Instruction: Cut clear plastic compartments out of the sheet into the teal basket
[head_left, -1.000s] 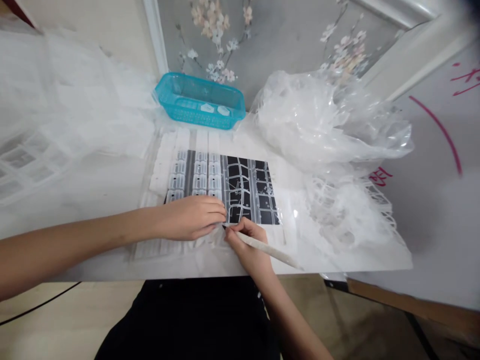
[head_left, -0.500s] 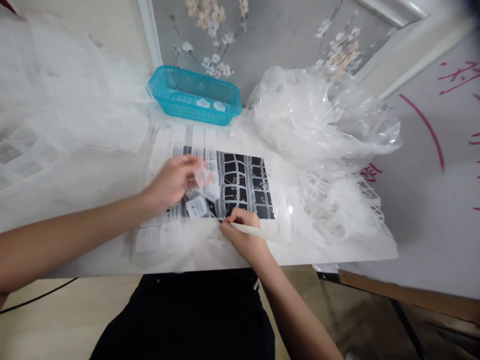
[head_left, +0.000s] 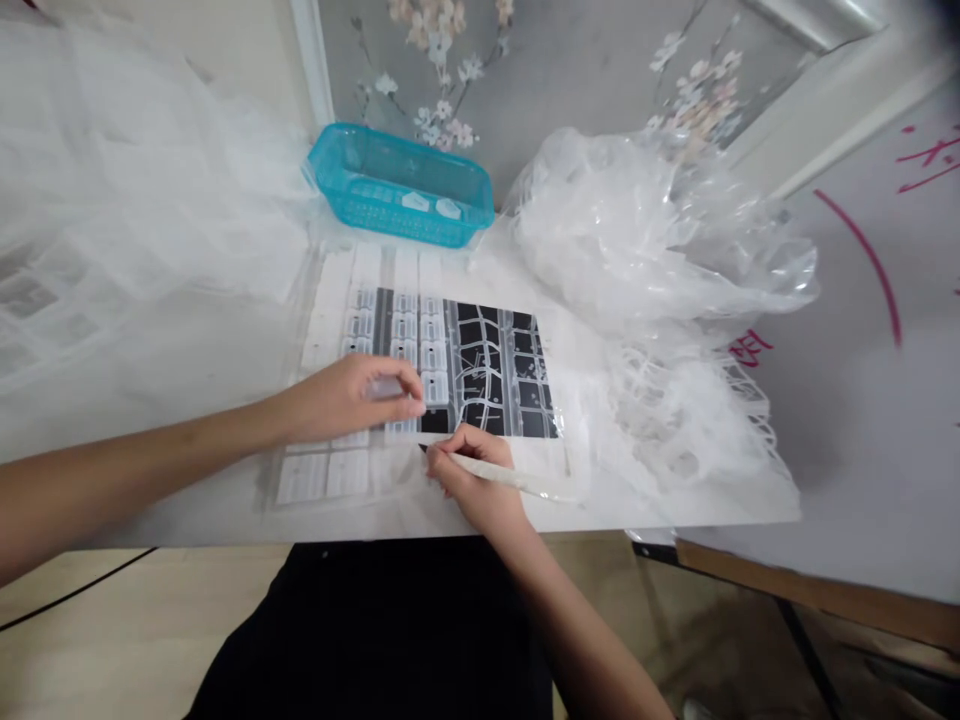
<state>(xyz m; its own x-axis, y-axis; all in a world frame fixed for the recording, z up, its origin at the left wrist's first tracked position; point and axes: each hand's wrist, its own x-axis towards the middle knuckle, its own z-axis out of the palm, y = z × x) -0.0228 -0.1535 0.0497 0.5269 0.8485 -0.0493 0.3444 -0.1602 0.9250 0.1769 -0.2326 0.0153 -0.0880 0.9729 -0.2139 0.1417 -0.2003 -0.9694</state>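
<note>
A clear plastic sheet of small moulded pieces (head_left: 390,330) lies over a black mat (head_left: 517,370) on the white table. My left hand (head_left: 352,395) rests on the sheet with its fingers pinched on a small clear piece (head_left: 386,388). My right hand (head_left: 472,475) sits at the mat's near edge, closed round a white pen-like tool (head_left: 517,482). The tool's dark tip (head_left: 424,449) touches the sheet just below my left fingertips.
A turquoise basket (head_left: 401,185) with two clear pieces stands at the back. A heap of crumpled clear plastic and cut-out sheet waste (head_left: 660,290) fills the right side. More white plastic trays (head_left: 90,230) pile on the left. The table's near edge (head_left: 450,535) runs below my hands.
My left hand lifted a clear piece off the sheet, then came back down near the tool tip. My right hand shifted slightly left with the tool.
</note>
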